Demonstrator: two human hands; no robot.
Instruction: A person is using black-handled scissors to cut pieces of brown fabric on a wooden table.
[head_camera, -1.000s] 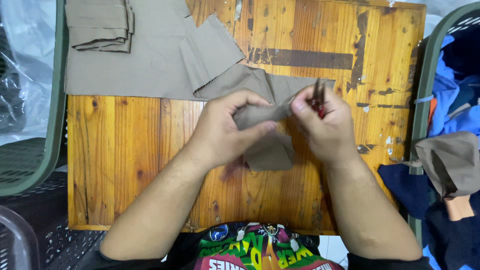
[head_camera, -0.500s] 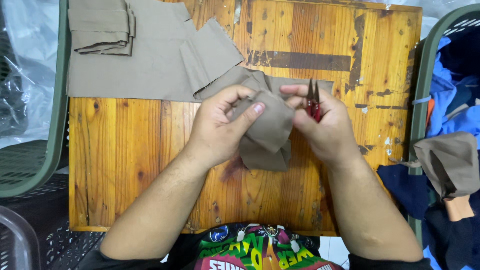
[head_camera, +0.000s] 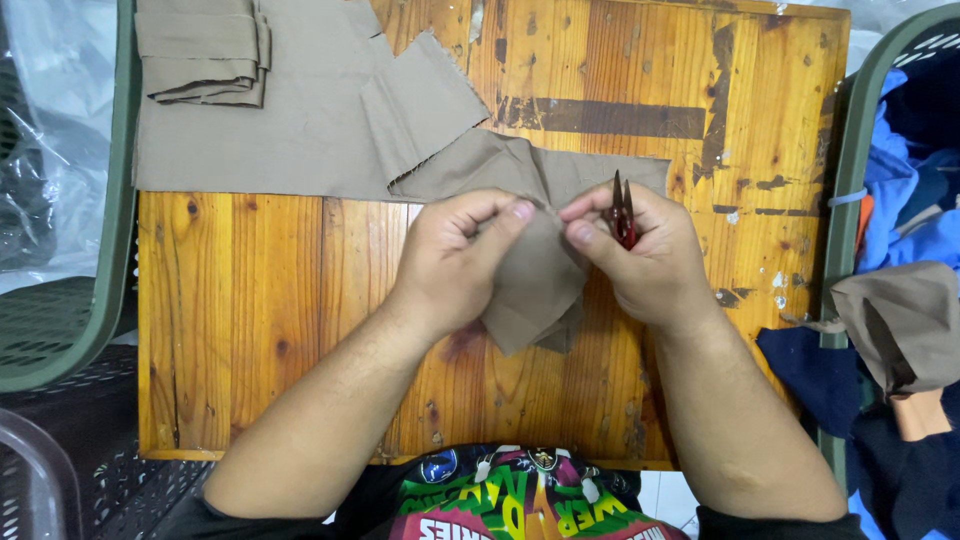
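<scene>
A small taupe cloth piece (head_camera: 540, 285) hangs between both hands above a wooden table (head_camera: 250, 330). My left hand (head_camera: 455, 255) pinches its upper edge with thumb and fingers. My right hand (head_camera: 645, 255) pinches the same edge close by, and also holds red thread snips (head_camera: 622, 212) with the tips pointing up. More of the taupe cloth (head_camera: 520, 165) trails onto the table behind the hands.
A flat taupe fabric sheet (head_camera: 300, 130) and a folded stack of the same cloth (head_camera: 200, 50) lie at the table's far left. Green baskets stand on both sides, the left one (head_camera: 60, 330) and the right one (head_camera: 850, 170), which holds blue and brown clothes (head_camera: 900, 320).
The hands have turned and lifted the cloth piece; it hung bunched in front of the fingers, and now both hands pinch its top edge with the piece hanging below.
</scene>
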